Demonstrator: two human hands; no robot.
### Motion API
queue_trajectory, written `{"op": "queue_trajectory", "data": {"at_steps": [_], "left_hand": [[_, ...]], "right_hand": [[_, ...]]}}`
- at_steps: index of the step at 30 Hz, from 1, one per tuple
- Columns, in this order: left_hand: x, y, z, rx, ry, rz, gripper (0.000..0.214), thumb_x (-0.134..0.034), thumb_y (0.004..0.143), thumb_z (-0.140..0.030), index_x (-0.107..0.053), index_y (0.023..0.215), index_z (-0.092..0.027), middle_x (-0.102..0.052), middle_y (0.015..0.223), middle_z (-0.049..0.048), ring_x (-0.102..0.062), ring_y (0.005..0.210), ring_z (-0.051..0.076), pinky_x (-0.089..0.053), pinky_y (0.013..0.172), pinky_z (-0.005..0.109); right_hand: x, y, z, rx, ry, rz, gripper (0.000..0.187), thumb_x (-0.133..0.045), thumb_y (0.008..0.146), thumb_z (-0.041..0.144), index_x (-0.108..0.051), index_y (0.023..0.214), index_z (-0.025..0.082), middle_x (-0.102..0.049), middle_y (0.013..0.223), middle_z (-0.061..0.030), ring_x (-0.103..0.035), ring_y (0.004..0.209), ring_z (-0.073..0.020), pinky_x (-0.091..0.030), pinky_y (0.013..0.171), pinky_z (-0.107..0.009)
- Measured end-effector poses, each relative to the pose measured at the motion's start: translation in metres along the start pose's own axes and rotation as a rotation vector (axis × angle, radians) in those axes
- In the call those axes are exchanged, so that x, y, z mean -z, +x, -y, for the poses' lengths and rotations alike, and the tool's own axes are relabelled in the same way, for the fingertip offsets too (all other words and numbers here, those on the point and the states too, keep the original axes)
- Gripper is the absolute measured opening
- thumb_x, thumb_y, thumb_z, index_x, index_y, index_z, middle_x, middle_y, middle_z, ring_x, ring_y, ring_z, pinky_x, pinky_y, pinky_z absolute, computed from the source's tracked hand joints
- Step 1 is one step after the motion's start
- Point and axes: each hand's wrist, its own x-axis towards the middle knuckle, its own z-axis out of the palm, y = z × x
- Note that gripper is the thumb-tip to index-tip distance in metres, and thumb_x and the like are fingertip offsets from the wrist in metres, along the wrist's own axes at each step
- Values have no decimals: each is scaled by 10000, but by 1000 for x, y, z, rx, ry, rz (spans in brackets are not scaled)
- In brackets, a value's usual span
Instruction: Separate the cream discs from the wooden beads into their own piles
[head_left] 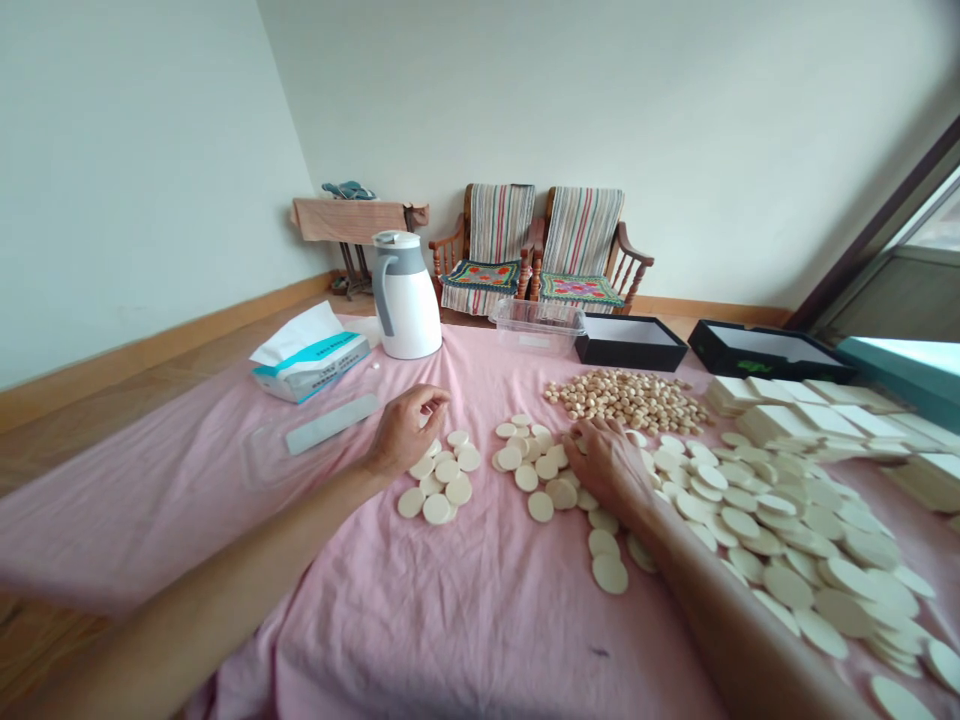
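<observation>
My left hand (409, 430) is over the left edge of a small group of pale round discs (445, 470), its fingers curled in toward the thumb. Whether anything is between those fingertips I cannot make out. My right hand (609, 462) reaches down at a second group of discs (534, 462), fingers bent and closed around what looks like a pale disc, mostly hidden under the hand. Bare pink cloth separates the two groups. A much larger heap of the same discs (787, 540) spreads beside and beyond my right forearm.
Beyond my right hand lies a pile of small wooden beads (630, 400). Stacked pale square tiles (795, 425) sit at right, near two black boxes (632, 355). A clear plastic tray (536, 325), a white jug (412, 310) and a tissue pack (311, 360) stand along the far side.
</observation>
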Motion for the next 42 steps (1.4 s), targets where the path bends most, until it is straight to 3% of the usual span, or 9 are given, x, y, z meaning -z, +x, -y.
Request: {"op": "queue_trajectory", "data": {"at_steps": [5, 8, 12, 16, 24, 32, 36, 39, 42], "left_hand": [[9, -13, 27, -19, 33, -68, 163, -486, 836, -189, -631, 903, -153, -677, 857, 42, -603, 724, 133, -476, 698, 239], [12, -15, 39, -21, 40, -63, 167, -485, 838, -193, -637, 892, -150, -678, 851, 43, -599, 711, 131, -470, 688, 235], [17, -16, 46, -35, 45, -27, 156, -484, 842, -197, -630, 879, -155, -669, 829, 37, -594, 700, 129, -457, 663, 228], [18, -18, 50, -86, 55, 39, 155, -474, 829, -167, -624, 862, -153, -652, 812, 32, -589, 698, 126, -448, 654, 228], [19, -16, 58, -59, 49, 116, 157, -480, 808, -159, -632, 846, -163, -652, 805, 23, -584, 709, 130, -439, 651, 234], [19, -14, 56, -2, 18, 110, 156, -496, 808, -179, -648, 839, -160, -663, 793, 24, -585, 686, 125, -447, 650, 236], [18, -13, 56, 15, 4, 111, 152, -501, 807, -186, -649, 834, -163, -671, 805, 25, -599, 707, 131, -452, 660, 237], [18, -13, 56, 20, -1, 108, 149, -504, 806, -191, -648, 832, -167, -675, 810, 25, -605, 719, 134, -456, 665, 238], [17, -13, 56, 27, -3, 107, 152, -503, 807, -195, -651, 829, -168, -677, 811, 25, -610, 726, 135, -458, 672, 236]], "right_hand": [[2, 0, -1, 25, 20, -107, 301, -422, 925, 357, -616, 1077, 185, -643, 1047, -101, -526, 1038, -275, -340, 871, -404], [9, -1, 9, 117, 108, -158, 285, -428, 927, 323, -597, 1106, 180, -624, 1086, -103, -540, 1028, -254, -364, 872, -374], [22, -7, 38, 325, 218, -20, 219, -476, 908, 270, -600, 1064, 182, -623, 1057, -88, -567, 965, -211, -395, 834, -325], [25, -10, 74, 517, 179, 121, 209, -515, 877, 194, -601, 1066, 169, -619, 1031, -87, -555, 957, -199, -392, 825, -314], [2, -5, 111, 665, 79, 102, 268, -467, 866, 85, -578, 1092, 174, -604, 1018, -87, -519, 972, -203, -353, 838, -331], [3, -6, 101, 577, 124, 34, 158, -498, 834, 127, -598, 950, 169, -588, 931, -67, -520, 890, -190, -339, 811, -313], [21, 1, 74, 375, 80, -5, 193, -489, 816, 141, -610, 964, 166, -590, 952, -74, -534, 903, -199, -346, 800, -315], [36, 5, 53, 213, -46, 76, 187, -494, 795, 158, -622, 931, 165, -595, 934, -87, -553, 867, -220, -355, 748, -333], [42, 7, 44, 140, -144, 99, 179, -506, 791, 175, -632, 918, 165, -607, 929, -99, -557, 875, -250, -358, 745, -360]]}}
